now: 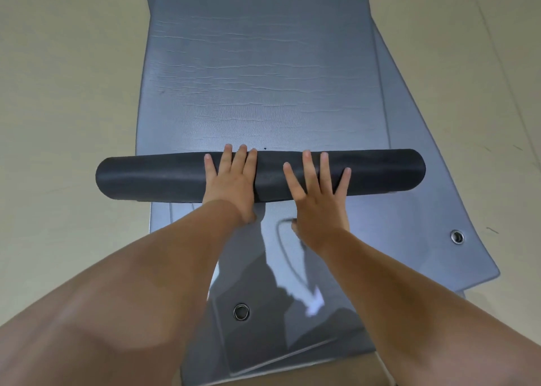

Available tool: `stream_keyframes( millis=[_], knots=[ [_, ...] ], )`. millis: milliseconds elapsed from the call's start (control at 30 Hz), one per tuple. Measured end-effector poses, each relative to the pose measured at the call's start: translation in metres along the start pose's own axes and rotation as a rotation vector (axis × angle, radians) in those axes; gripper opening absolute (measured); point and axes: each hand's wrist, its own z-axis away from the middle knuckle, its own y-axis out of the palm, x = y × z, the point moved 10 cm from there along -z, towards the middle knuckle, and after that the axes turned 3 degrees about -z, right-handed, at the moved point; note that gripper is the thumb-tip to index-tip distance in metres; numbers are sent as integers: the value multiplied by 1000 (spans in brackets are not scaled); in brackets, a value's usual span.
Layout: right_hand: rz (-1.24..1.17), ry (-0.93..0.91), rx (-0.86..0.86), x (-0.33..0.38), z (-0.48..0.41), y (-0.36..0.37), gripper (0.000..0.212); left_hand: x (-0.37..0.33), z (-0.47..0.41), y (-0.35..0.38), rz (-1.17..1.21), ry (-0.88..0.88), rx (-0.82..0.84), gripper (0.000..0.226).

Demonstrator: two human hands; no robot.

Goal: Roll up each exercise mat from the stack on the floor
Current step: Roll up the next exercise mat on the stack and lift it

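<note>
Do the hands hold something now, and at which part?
Nothing is gripped: the left hand and right hand press flat on the middle of the rolled mat.

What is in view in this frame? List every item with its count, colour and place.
rolled part of the top mat: one, black outside, lying crosswise at mid-frame
unrolled part of the top mat: one, grey-blue and creased, stretching away from the roll
mats underneath: count unclear, several edges show, grey-blue, fanned out to the right and towards the person
eyelets: two, metal, one at bottom centre, the other at the right, both in lower mats
floor: beige, on both sides of the stack
left hand: one, fingers straight, pressing on the roll just left of its middle
right hand: one, fingers spread, pressing on the roll just right of its middle
leg: one, bare, bottom left
</note>
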Motion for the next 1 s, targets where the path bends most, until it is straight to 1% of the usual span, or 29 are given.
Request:
stream_keyframes(
  millis=[67, 167, 267, 333, 400, 467, 533, 600, 700, 833, 900, 1000],
  knots=[
    [-39, -7, -4, 1, -3, 2, 124, 3, -14, -2, 14, 16, 17, 132],
    [-47, 12, 20, -1, -23, 1, 130, 6, -37, -9, 42, 45, 42, 128],
    [-17, 1, 56, -4, -50, -6, 134, 10, -53, -19, 38, 71, 74, 134],
    [2, -6, 71, -9, -66, -9, 125, 13, -50, -32, 8, 77, -4, 131],
    [-1, -7, 64, -13, -79, -14, 111, 8, -31, -42, -2, 106, -154, 114],
    [-35, -12, 81, -16, -90, -19, 103, 0, -7, -39, 17, 116, -262, 97],
    [-66, -21, 115, -16, -96, -21, 100, 0, 3, -32, 47, 71, -266, 92],
    [-79, -17, 132, -18, -96, -22, 97, 0, 3, -29, 59, 44, -246, 94],
    [-125, -12, 143, -16, -87, -24, 91, -6, 11, -29, 74, 23, -228, 99],
    [-160, -1, 177, -11, -48, -20, 87, -20, 39, -26, 226, -55, -199, 98],
    [-160, -15, 194, -7, -21, -16, 85, -27, 62, -18, 235, -56, -203, 96],
    [-177, -49, 285, -3, 13, -8, 78, -30, 103, 7, 201, -30, -225, 93]
  ],
)
